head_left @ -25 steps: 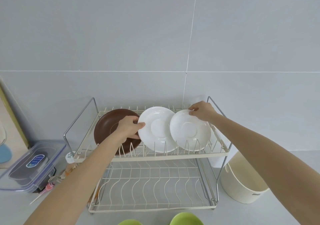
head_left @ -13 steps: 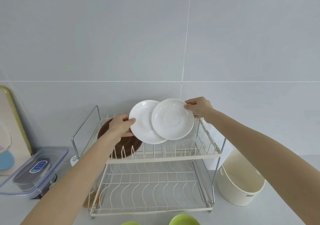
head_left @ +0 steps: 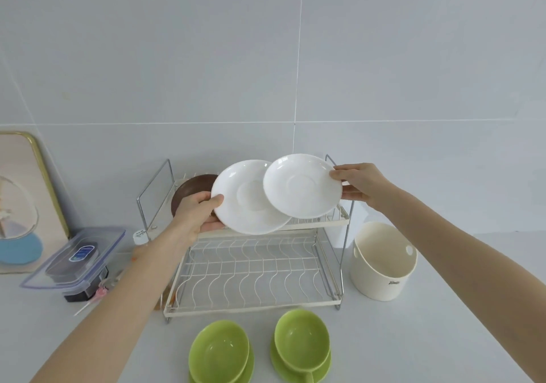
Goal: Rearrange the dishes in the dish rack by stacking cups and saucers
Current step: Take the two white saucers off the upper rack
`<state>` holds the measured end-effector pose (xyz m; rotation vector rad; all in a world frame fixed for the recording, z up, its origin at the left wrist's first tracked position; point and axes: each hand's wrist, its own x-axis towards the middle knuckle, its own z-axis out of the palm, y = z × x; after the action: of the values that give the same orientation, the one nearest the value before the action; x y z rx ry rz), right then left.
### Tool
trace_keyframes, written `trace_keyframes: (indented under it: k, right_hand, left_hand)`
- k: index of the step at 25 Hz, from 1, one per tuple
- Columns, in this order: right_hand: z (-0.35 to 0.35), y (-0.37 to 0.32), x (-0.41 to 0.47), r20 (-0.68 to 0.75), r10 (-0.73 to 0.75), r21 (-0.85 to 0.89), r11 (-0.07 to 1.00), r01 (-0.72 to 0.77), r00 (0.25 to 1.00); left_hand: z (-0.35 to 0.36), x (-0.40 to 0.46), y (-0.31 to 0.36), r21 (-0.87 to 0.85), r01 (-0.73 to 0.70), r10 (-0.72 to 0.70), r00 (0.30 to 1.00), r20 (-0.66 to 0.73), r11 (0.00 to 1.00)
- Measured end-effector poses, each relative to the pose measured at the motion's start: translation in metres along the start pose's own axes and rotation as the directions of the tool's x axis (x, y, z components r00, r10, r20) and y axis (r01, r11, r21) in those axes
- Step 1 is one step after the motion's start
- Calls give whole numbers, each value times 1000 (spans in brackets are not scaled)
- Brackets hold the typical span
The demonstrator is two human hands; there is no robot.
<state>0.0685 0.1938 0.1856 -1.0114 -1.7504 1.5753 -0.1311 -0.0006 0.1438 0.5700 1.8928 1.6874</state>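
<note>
My left hand (head_left: 198,215) grips the left rim of a large white saucer (head_left: 242,202), held above the top tier of the two-tier wire dish rack (head_left: 254,306). My right hand (head_left: 359,184) pinches the right rim of a smaller white saucer (head_left: 302,189), which overlaps the front right of the large one. A brown plate (head_left: 189,189) stands upright in the top tier's left end, partly hidden by my left hand. Two green cups on green saucers, one on the left (head_left: 220,350) and one on the right (head_left: 301,342), sit on the counter before the rack.
A cream tub (head_left: 384,267) stands to the right of the rack. A clear lidded container (head_left: 75,260) sits at the left, with a framed picture (head_left: 20,202) leaning on the wall behind it. The rack's lower tier holds no dishes.
Both white saucers have been lifted out of the rack's top tier and brought forward, the smaller one now overlapping the larger. The view has tilted down, showing the green cups.
</note>
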Motion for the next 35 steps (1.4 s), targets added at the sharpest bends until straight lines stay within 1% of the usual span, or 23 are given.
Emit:
trace_keyframes:
  k: [5, 8, 12, 14, 22, 28, 35]
  right_hand:
    - [-24, 39, -44, 25, 30, 40, 999, -31, 999]
    - [-40, 66, -64, 12, 87, 45, 995, -88, 996]
    - [-56, 109, -88, 1, 179, 60, 982, -179, 984]
    - [-65, 130, -98, -8, 199, 64, 978, -198, 980]
    - [-96, 198, -132, -79, 337, 108, 938, -328, 938]
    - [-110, 237, -148, -71, 418, 100, 907, -410, 906]
    - [-128, 277, -166, -110, 500, 176, 860, -478, 859]
  left_hand:
    - [6, -35, -33, -10, 25, -24, 999, 41, 1000]
    - [14, -53, -55, 26, 39, -41, 996, 85, 999]
    - [28, -76, -90, 79, 113, -124, 981, 151, 990]
    - [35, -87, -110, 101, 154, -169, 971, 171, 983]
    - [69, -139, -186, 126, 320, -341, 915, 214, 939]
    - [91, -169, -218, 150, 383, -410, 877, 253, 912]
    - [99, -192, -245, 221, 426, -473, 846, 247, 877]
